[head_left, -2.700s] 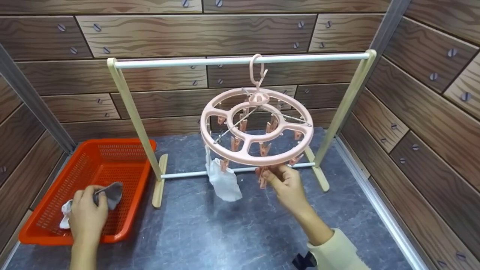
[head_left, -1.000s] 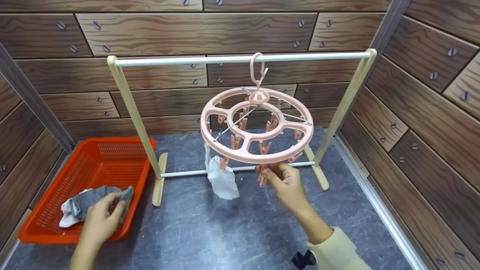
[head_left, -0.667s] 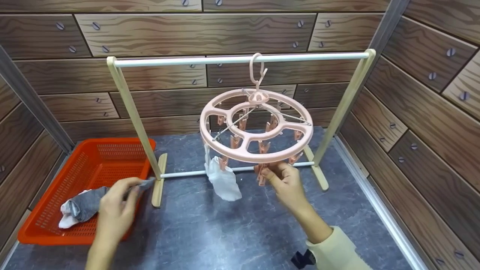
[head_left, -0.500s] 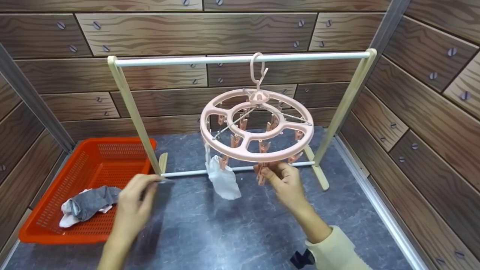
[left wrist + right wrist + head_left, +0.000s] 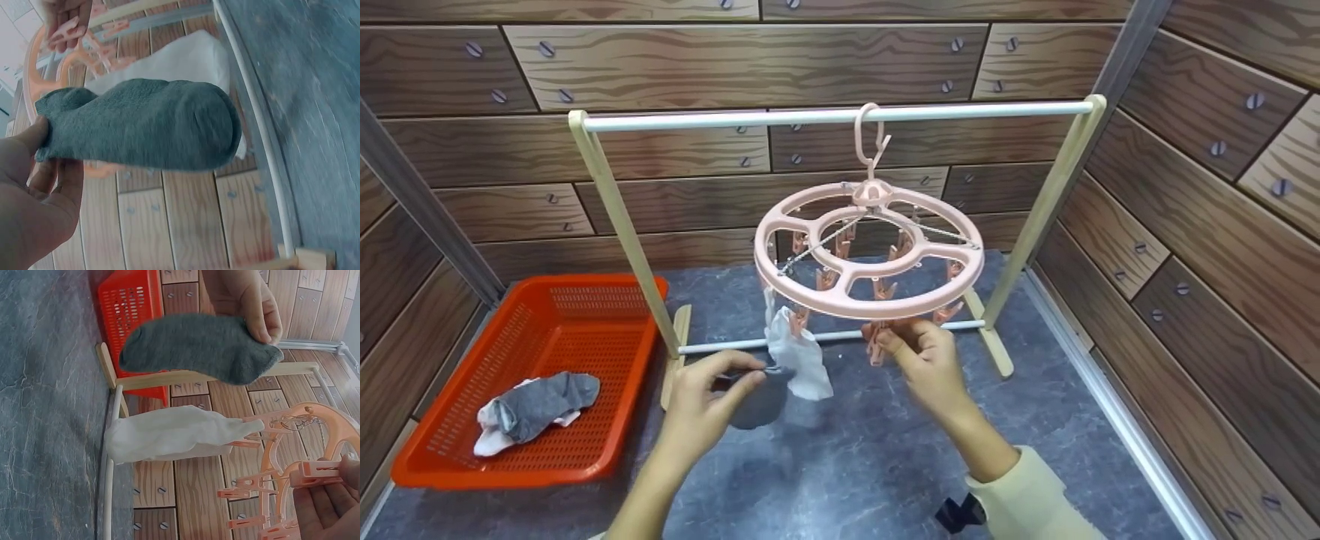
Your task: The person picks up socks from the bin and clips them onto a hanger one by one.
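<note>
A dark grey sock [image 5: 140, 125] hangs by its cuff from my left hand [image 5: 706, 405], pinched between thumb and fingers. In the head view that sock is left of a white sock [image 5: 802, 360], which is clipped to the round pink drying hanger [image 5: 870, 306]. My right hand [image 5: 928, 360] holds a pink clothespin [image 5: 318, 473] at the hanger's front rim, thumb on one side and fingers on the other. Several other clothespins dangle from the rings. Whether the held clothespin's jaws are spread I cannot tell.
An orange basket [image 5: 615, 427] at the left contains a grey sock [image 5: 547, 401] and something white under it. The hanger hooks over the white bar [image 5: 720, 120] of a wooden-legged rack. A black object [image 5: 956, 516] is by the right sleeve. Wood-patterned walls stand behind and right.
My left hand has lifted a grey sock out of the basket and carried it right, close to the hanging white sock. My right hand stays at the same clothespin.
</note>
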A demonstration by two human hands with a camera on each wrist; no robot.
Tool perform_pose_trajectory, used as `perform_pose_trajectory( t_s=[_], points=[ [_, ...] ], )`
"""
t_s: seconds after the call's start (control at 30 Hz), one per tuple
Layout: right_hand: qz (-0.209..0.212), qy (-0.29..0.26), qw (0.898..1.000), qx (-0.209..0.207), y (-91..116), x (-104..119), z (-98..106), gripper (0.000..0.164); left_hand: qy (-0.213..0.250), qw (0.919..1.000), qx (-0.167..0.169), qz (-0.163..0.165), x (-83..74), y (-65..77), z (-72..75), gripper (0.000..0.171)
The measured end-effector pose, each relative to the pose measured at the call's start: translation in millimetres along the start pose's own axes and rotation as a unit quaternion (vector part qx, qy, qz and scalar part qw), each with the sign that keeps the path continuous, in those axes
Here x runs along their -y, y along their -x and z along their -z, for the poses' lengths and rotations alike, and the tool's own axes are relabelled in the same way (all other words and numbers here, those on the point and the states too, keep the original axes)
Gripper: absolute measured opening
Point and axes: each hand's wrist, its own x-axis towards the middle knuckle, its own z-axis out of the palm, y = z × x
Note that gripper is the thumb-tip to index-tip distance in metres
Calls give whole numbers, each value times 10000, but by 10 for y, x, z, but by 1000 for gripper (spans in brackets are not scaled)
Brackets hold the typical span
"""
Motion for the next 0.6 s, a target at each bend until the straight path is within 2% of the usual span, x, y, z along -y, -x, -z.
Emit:
perform_pose_trajectory(
  t_s=[0.13,0.3,0.4,0.6],
  points=[
    [-66,-62,10000,40,-13,31,-26,14,111,9999,18,-21,-44,-37,-115,13],
    [250,-276,9991,186,-35,12,-48,14,89,9999,9,-137,-95,-101,-254,11],
    [390,-371,9982,250,-41,0,-55,14,105,9997,72,-230,-125,-138,-331,9],
    [373,-416,9981,239,-49,12,-88,15,-4,9989,268,-395,-164,-207,-443,5]
  ],
)
